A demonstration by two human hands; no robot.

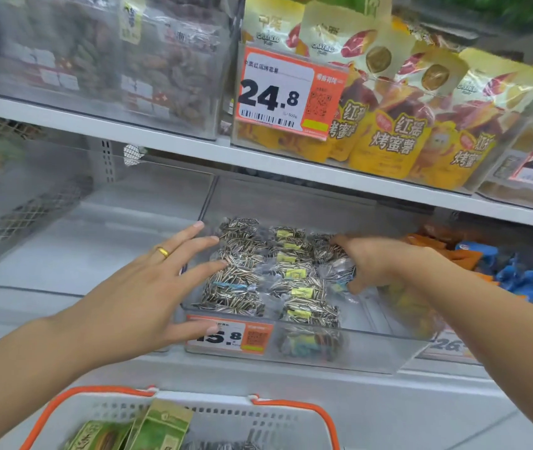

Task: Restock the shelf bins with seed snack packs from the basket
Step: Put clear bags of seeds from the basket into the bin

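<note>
We see the seed snack packs (268,274) lying in rows inside the clear shelf bin (340,352). Our left hand (148,287) is spread flat, fingertips touching the leftmost packs, thumb on the price tag (229,334). Our right hand (378,261) curls round one pack at the bin's right side. The basket (213,414) sits below.
</note>
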